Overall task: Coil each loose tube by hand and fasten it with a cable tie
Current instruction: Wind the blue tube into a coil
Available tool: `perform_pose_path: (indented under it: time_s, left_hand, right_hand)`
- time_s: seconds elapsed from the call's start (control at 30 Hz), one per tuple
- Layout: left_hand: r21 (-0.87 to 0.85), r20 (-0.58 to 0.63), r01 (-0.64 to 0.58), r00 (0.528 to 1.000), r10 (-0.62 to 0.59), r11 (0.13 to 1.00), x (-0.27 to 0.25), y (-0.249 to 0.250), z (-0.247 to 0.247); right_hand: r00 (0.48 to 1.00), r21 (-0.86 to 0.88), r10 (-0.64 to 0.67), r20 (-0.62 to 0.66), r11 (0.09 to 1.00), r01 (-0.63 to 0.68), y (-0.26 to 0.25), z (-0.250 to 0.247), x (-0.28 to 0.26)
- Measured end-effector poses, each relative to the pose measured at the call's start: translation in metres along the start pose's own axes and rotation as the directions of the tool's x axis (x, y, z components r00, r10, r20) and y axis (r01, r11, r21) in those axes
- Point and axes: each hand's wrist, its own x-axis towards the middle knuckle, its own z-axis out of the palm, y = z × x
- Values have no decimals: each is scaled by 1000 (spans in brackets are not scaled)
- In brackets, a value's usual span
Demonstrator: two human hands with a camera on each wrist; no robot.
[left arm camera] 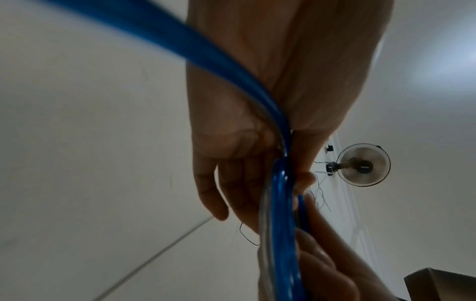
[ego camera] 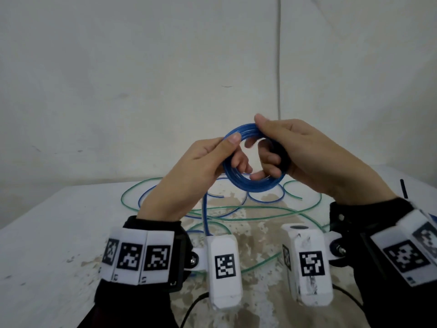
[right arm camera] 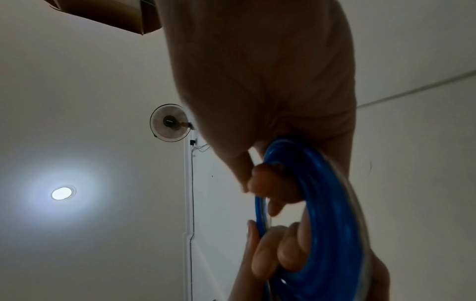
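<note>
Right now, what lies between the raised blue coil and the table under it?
Head view: air, plus one blue strand hanging from the blue coil to the table, where loose green tube lies.

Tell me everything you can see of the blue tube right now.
The blue tube is thin, glossy, translucent plastic, wound into a several-turn ring held upright above the table. The left hand pinches its left side; the right hand grips its right side, fingers through the ring. A loose tail hangs down to the table. No tie visible.

Blue coil [ego camera: 250, 183], green tube [ego camera: 260, 217], white table [ego camera: 47, 233]
</note>
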Motion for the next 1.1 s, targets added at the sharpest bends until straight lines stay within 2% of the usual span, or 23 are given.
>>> perform_pose_path:
  time_s: [0.1, 0.23, 0.3, 0.37, 0.47, 0.53, 0.6, 0.77, 0.9, 1.0, 1.1]
  left_hand:
    - [-44, -38, 29, 999, -30, 999, 1, 3, 7]
    - [-264, -98, 44, 993, -72, 963, 7, 1, 13]
    - [-308, -100, 48, 992, -82, 950, 7, 0, 11]
    - [-294, -99, 57, 991, -89, 954, 7, 0, 8]
    - [-135, -61, 81, 994, -90, 988, 4, 1, 4]
    - [-28, -19, 82, 996, -82, 996, 1, 3, 6]
    - [-2, -26, 84, 996, -84, 996, 1, 4, 10]
    - [-25, -120, 38, 992, -41, 999, 6, 0, 19]
    - [-125, -215, 4, 976, -31, 992, 8, -3, 22]
    - [-236, -169, 23, 984, -64, 971, 8, -1, 19]
    - [-263, -129, 23, 990, -58, 965, 8, 2, 17]
  right_hand:
    - [998, -53, -58, -19, 997, 57, 0, 2, -1]
    - [986, 142, -80, -149, 985, 102, 6, 7, 8]
    - [990, 198, -34, -138, 978, 62, 7, 5, 9]
    - [997, 177, 28, -73, 984, -14, 5, 0, 8]
    - [996, 111, 84, 16, 990, -85, 3, -5, 4]
    - [998, 29, 56, 34, 998, -57, 4, -4, 2]
    - [1000, -16, -2, -2, 1000, 2, 4, -1, 2]
    - [985, 55, -79, -152, 995, 89, 5, 6, 5]
    - [975, 93, -103, -195, 988, 123, 9, 13, 7]
    - [971, 136, -109, -212, 981, 140, 8, 15, 8]
    - [970, 215, -103, -220, 965, 152, 7, 15, 9]
